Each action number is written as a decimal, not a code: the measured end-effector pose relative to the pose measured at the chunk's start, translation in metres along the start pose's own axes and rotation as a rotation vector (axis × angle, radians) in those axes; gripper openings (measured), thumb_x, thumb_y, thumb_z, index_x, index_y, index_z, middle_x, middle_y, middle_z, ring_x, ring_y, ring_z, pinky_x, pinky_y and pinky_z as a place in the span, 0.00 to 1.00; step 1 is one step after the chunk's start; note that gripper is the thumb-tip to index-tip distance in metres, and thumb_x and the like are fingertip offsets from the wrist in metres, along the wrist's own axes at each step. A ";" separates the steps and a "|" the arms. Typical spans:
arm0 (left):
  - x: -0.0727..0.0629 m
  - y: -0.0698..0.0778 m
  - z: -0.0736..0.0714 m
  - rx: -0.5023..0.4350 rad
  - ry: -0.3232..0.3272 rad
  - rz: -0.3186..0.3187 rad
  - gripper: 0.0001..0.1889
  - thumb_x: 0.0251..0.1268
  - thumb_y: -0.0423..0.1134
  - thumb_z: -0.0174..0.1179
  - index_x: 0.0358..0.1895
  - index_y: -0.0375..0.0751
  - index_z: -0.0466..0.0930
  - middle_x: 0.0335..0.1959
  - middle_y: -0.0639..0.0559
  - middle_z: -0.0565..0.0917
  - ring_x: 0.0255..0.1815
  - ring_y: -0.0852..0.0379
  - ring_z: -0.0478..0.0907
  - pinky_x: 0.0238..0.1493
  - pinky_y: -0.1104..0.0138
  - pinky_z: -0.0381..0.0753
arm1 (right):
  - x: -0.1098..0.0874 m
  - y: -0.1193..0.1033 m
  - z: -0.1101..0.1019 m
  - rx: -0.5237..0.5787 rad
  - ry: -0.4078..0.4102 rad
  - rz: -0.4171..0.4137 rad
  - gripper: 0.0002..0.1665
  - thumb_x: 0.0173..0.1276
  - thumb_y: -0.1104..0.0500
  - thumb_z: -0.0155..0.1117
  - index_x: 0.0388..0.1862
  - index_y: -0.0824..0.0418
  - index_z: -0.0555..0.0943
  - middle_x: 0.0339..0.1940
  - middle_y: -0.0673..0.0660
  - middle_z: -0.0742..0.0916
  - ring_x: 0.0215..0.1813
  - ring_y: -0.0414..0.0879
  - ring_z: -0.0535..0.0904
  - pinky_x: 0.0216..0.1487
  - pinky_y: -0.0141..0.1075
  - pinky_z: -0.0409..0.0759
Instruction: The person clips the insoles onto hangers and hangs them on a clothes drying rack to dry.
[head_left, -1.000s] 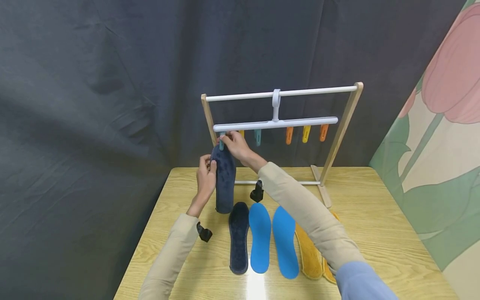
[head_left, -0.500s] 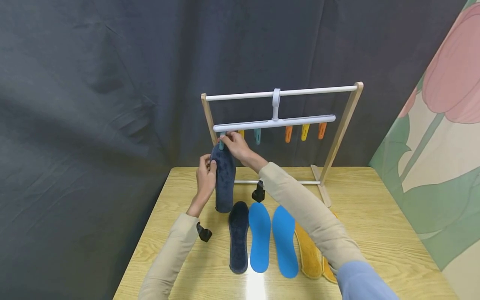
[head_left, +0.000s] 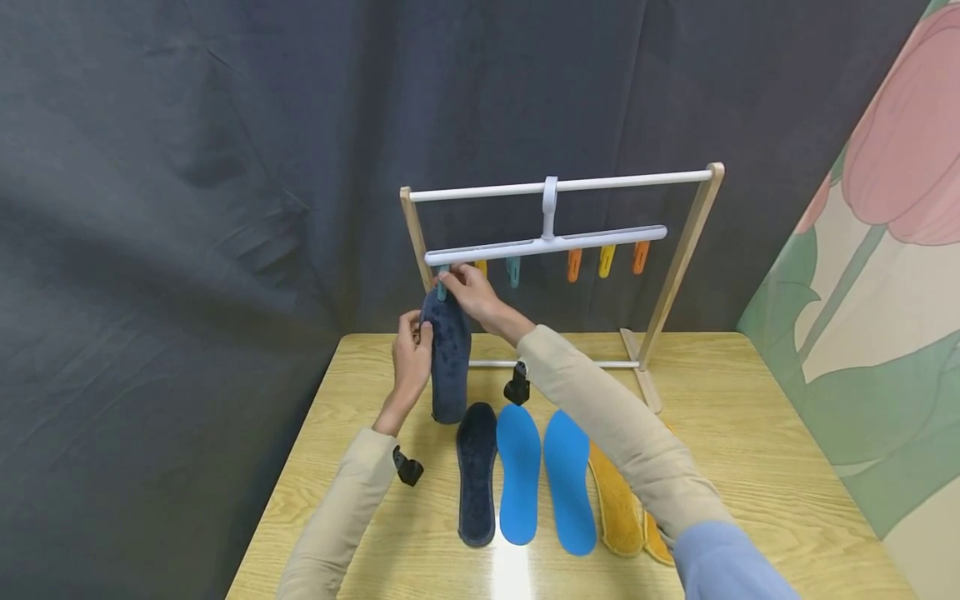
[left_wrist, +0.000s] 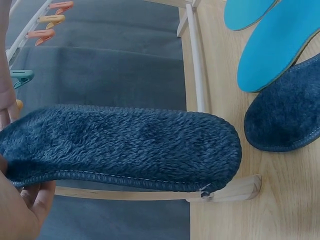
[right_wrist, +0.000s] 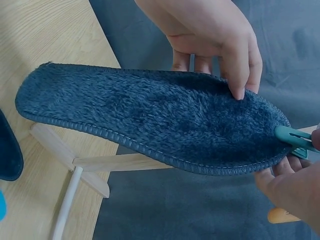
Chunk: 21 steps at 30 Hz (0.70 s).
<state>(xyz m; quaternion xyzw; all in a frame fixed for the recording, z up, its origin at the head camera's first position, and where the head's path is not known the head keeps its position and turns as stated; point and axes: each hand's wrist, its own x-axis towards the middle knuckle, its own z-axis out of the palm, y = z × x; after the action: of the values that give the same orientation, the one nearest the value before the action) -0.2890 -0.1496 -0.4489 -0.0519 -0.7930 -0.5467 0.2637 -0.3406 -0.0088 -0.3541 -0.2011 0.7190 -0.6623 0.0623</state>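
A dark blue fuzzy insole hangs lengthwise below the left end of a white clip hanger. My left hand pinches its side edge, thumb on the fuzzy face and fingers behind, as the right wrist view shows. At the insole's upper end, my right hand holds a teal clip between thumb and fingers. The clip's jaws lie over the end of the insole; some right fingers are behind it. A second dark insole lies on the table below.
Two bright blue insoles and two orange-yellow ones, partly under my right sleeve, lie on the wooden table. The hanger hooks onto a rack with wooden posts. Teal, yellow and orange clips dangle along it.
The hanger's right end has swung slightly up and leftward in the head view, its clips moving along. Both hands and the held insole stay nearly in place.
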 end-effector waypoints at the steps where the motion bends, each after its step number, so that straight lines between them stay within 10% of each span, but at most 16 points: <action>1: 0.000 0.000 0.000 0.001 -0.001 -0.004 0.14 0.79 0.37 0.48 0.58 0.32 0.72 0.38 0.41 0.79 0.32 0.51 0.75 0.34 0.64 0.71 | 0.000 0.000 0.000 -0.003 0.002 -0.001 0.21 0.82 0.60 0.45 0.61 0.75 0.73 0.58 0.71 0.80 0.60 0.57 0.77 0.61 0.40 0.74; 21: -0.018 -0.019 -0.001 -0.023 -0.028 -0.066 0.15 0.77 0.39 0.51 0.57 0.31 0.74 0.42 0.39 0.82 0.33 0.47 0.81 0.32 0.55 0.84 | -0.001 0.006 0.000 -0.026 0.010 0.010 0.21 0.82 0.60 0.47 0.60 0.75 0.74 0.59 0.70 0.80 0.62 0.56 0.76 0.65 0.41 0.71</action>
<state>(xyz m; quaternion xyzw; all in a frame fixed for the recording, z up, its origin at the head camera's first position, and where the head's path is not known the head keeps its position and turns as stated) -0.2806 -0.1548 -0.4731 -0.0361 -0.7915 -0.5635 0.2339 -0.3408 -0.0077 -0.3606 -0.1949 0.7288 -0.6537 0.0592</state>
